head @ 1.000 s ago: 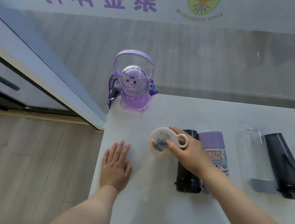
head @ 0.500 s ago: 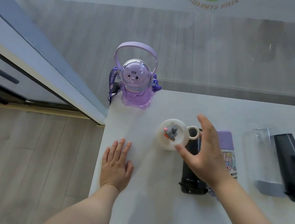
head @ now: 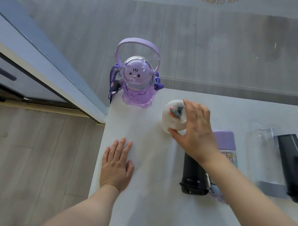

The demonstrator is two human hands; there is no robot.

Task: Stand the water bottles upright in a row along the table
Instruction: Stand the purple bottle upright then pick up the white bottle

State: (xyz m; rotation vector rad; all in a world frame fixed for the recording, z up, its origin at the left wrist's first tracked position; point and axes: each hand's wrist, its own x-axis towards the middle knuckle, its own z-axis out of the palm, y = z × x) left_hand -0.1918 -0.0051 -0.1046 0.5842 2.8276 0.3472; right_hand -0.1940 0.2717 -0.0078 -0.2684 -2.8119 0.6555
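A white table (head: 152, 210) is standing against a glass wall beside a wood-plank floor. On it, a person's right hand (head: 195, 130) is wrapping around the top of a white bottle (head: 173, 118), fingers curled over its rounded lid with the small grey spout, as the bottle stands just beside a purple bottle (head: 137, 86) at the back corner. The left hand (head: 116, 165) is lying flat and spread on the tabletop, holding nothing. A black bottle (head: 192, 173), a lilac-capped bottle (head: 224, 140), a clear bottle (head: 261, 150) and a dark bottle (head: 295, 169) are lying on their sides. The smooth, rounded plastic looks slippery; a careless release could topple the white bottle against its domed, looped-handle neighbour near the edge.
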